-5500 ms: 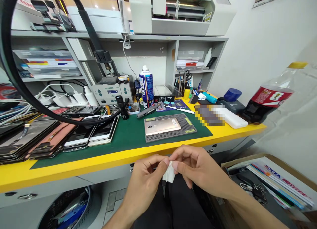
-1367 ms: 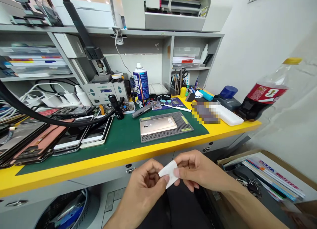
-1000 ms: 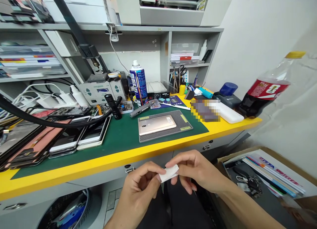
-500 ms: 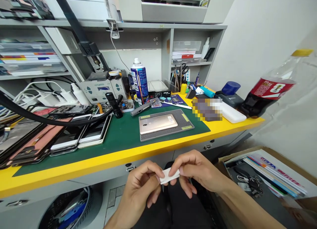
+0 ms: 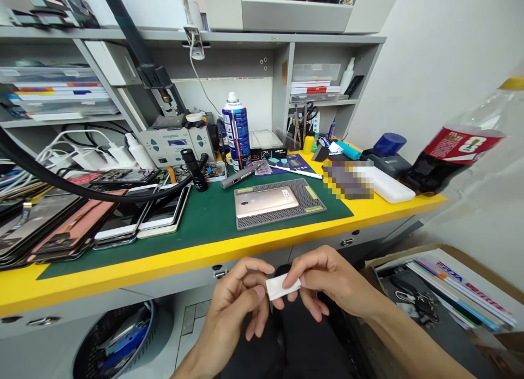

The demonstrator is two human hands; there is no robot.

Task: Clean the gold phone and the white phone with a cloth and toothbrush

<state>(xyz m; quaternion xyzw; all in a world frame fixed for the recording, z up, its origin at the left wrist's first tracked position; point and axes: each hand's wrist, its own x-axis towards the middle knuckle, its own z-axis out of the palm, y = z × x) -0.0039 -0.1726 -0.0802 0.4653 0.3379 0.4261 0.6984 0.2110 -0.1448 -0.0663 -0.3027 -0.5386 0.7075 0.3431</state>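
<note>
Nearer the person than the gold phone, the right hand is clamping its fingers on a folded white piece; beside it, the left hand is holding thumb and forefinger apart. Behind the phone, a blue can is standing.

We face a yellow-edged workbench, grey drawers beneath it and a grey shelf unit along its back — a pale wall rises on our right. Below, we see light floor tiles with a darker strip.
</note>
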